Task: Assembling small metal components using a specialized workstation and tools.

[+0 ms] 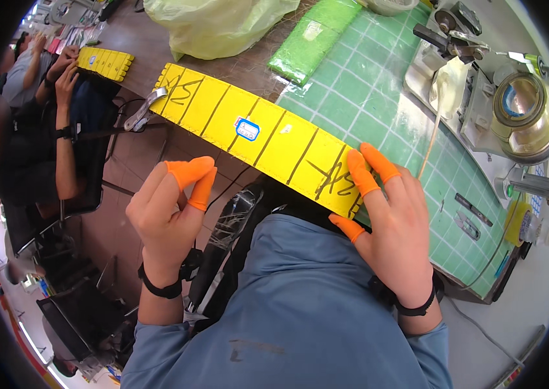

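Observation:
A long yellow board (274, 139) with dark cross lines, black handwriting and a blue-edged label slants across the near edge of the table. My right hand (394, 214) is at its right end, orange finger covers on the fingertips. Index and middle fingers lie apart there, the index touching the board, while the thumb reaches the near corner. In front of the board's left half, my left hand (174, 207) hangs in the air, clear of it. Its orange-covered thumb and index finger are pinched together; anything between them is too small to make out.
A green tiled mat (391, 110) covers the table's right side, with small thread snips (467, 225) on it. Beyond lie a green package (313, 40) and a pale yellow plastic bag (219, 23). A metal clamp (146, 110) touches the board's left end. Another person (60, 123) works at left.

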{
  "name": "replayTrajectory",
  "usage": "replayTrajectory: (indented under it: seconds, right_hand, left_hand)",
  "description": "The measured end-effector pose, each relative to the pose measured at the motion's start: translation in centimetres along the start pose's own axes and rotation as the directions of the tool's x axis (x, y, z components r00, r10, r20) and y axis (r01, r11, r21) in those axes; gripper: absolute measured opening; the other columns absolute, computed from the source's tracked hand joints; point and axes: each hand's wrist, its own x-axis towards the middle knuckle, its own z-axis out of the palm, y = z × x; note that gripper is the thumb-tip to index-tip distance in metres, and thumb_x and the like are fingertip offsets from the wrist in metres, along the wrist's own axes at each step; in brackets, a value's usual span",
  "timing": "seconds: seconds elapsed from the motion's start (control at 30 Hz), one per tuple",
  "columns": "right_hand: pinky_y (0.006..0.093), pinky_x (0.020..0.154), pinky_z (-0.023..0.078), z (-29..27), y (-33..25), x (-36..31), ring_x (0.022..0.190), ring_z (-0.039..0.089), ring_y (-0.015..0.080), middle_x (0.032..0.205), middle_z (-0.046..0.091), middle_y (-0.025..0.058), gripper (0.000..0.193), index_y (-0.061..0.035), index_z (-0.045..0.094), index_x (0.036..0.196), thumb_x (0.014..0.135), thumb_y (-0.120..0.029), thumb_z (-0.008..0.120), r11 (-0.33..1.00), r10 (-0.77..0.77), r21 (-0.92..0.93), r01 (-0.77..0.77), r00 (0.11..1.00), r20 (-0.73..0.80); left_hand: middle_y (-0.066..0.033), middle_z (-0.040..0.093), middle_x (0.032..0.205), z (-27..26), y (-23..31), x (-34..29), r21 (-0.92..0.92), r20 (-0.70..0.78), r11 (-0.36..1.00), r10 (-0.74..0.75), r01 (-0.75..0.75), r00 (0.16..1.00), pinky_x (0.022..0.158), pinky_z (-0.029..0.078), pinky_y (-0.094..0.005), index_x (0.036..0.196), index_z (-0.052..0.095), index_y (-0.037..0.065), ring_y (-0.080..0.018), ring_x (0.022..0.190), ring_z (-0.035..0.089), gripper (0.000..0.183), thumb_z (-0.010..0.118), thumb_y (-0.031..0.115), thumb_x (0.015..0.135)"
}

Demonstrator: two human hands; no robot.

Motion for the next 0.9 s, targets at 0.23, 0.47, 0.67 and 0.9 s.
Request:
replayTrajectory:
  seconds: [0.23,0.47,0.67,0.9]
  right_hand:
    - [0.045,0.098,0.047,-0.1,-0.1,0.0,0.115,0.057,0.0361,0.143,0.057,0.0166,0.082,0.0,0.059,0.141,0.066,-0.014,0.09,1.0,0.004,0.026,-0.005,1.0,0.023]
    - [0.0442,0.098,0.047,-0.2,-0.2,0.1,0.116,0.057,0.0359,0.144,0.057,0.0168,0.085,-0.0007,0.059,0.143,0.065,-0.012,0.091,0.999,0.022,0.037,-0.023,0.999,0.038]
    - [0.0432,0.096,0.048,-0.3,-0.4,0.4,0.114,0.058,0.0353,0.144,0.057,0.0166,0.085,-0.0006,0.06,0.142,0.064,-0.011,0.091,0.999,0.025,0.032,-0.026,0.998,0.049]
    - [0.0428,0.095,0.052,-0.3,-0.5,0.5,0.113,0.06,0.0358,0.143,0.059,0.016,0.085,0.0004,0.061,0.139,0.062,-0.01,0.093,1.0,0.014,0.014,-0.015,0.999,0.038]
  left_hand:
    - [-0.0069,0.063,0.099,1.7,-0.9,-0.7,0.053,0.204,0.998,0.028,-0.039,0.979,0.049,0.034,-0.026,0.119,0.077,0.005,-0.0095,0.051,0.044,0.035,0.081,0.001,0.084]
    - [-0.0067,0.064,0.099,1.5,-1.1,-0.9,0.012,0.136,0.999,-0.051,0.05,0.989,0.048,0.034,-0.0253,0.12,0.077,0.005,-0.0094,0.05,0.042,0.037,0.081,0.001,0.083]
    - [-0.006,0.062,0.093,1.4,-1.7,-1.2,-0.038,0.139,0.999,-0.024,0.03,0.99,0.048,0.033,-0.025,0.118,0.078,0.004,-0.0093,0.05,0.042,0.035,0.08,-0.001,0.084]
    - [-0.0059,0.062,0.092,2.0,-2.8,-1.3,-0.048,0.121,0.999,0.006,0.0,0.993,0.048,0.034,-0.0249,0.115,0.078,0.003,-0.0097,0.051,0.043,0.031,0.078,-0.003,0.084]
